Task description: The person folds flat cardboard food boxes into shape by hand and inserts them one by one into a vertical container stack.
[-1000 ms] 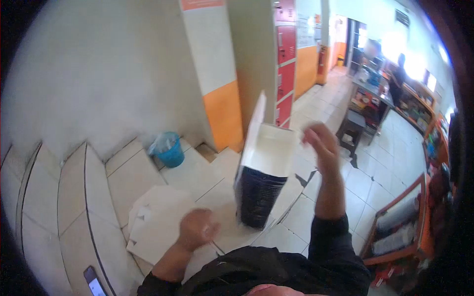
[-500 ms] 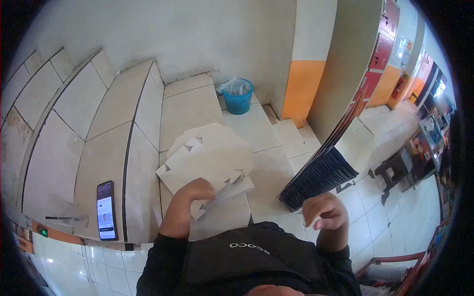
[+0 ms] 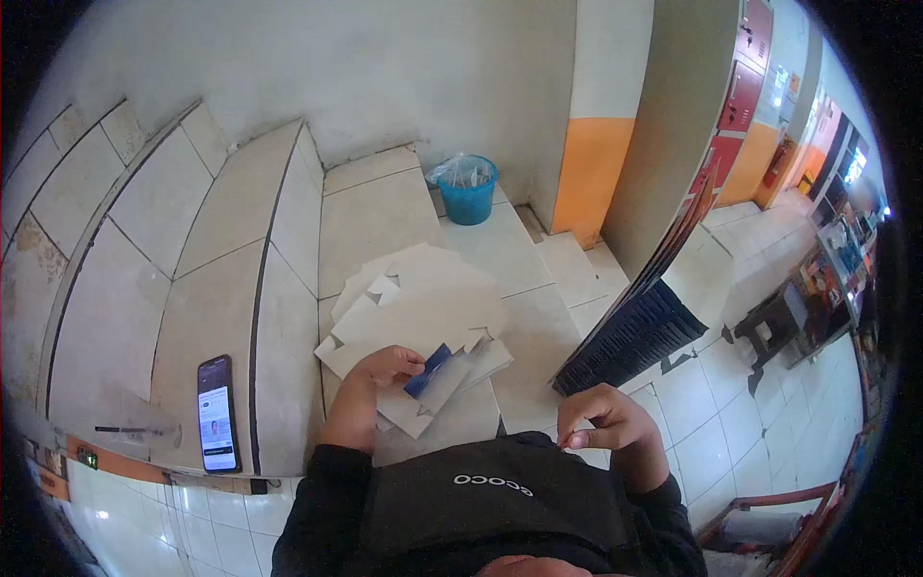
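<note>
My left hand point(image 3: 392, 363) pinches the near edge of a folded card point(image 3: 435, 370) that shows a blue printed side and a pale one. Beneath and behind it lie several flat white card pieces point(image 3: 423, 298) with notched corners, piled on the tiled step. My right hand point(image 3: 611, 418) hovers near my apron point(image 3: 500, 505), apart from the pile. Its thumb and forefinger are pressed together; whatever they may hold is too small to make out. Close by on the right stands a stack of dark printed sheets point(image 3: 639, 337), curved and on edge.
A phone point(image 3: 217, 413) with a lit screen lies on the step at left. A blue bucket point(image 3: 468, 192) with a plastic bag stands by the wall. Red lockers point(image 3: 742, 96) and a dark stool point(image 3: 774, 322) are at right. Tiled stairs point(image 3: 207, 202) rise on the left.
My left hand has raised a card edge, so its blue side now shows. My right hand has moved slightly left and down, its fingertips nearer my apron.
</note>
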{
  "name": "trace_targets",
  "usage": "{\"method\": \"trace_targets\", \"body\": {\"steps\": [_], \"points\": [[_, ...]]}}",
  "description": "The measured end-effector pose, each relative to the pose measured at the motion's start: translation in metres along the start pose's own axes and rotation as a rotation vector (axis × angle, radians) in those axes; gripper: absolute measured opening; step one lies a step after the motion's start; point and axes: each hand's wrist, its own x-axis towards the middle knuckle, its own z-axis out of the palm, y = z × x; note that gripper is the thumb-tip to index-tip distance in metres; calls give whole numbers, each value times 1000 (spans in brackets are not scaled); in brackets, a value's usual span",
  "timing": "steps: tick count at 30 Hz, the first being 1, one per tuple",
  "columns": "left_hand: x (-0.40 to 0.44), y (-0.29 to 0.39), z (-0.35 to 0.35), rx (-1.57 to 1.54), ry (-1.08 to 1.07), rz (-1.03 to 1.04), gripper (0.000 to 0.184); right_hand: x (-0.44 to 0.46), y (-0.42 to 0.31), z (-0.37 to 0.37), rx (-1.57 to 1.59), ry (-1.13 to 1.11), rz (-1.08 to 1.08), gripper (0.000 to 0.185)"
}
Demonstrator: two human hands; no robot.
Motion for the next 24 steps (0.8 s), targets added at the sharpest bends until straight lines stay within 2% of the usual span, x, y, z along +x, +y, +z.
{"method": "trace_targets", "body": {"steps": [2,5,8,12,16,18,20,21,22,23,24], "points": [[-3,2,6,52,47,16,28,-2,3,0,15,17,6,9],[16,-14,-16,39,-37,75,31,-1,4,-1,-1,54,37,9],[-32,43,25,-189,192,299,36,13,2,7,-96,105,93,10],[-63,61,23,-470,146,501,51,34,-1,16,-166,84,108,10],[-59,54,34,-422,214,422,50,49,20,22,-167,63,57,8],[-32,36,34,-293,135,353,48,54,38,22,-251,64,117,17],[-24,33,60,-315,85,363,43,67,77,23,-496,179,352,31],[-7,12,42,-274,11,319,40,72,106,23,-271,239,608,48],[0,5,39,-278,8,336,41,76,112,31,-5,376,683,58],[7,-3,37,-282,5,353,43,76,154,33,17,351,680,67],[-14,17,76,-291,57,431,45,81,155,39,96,347,616,74]]}}
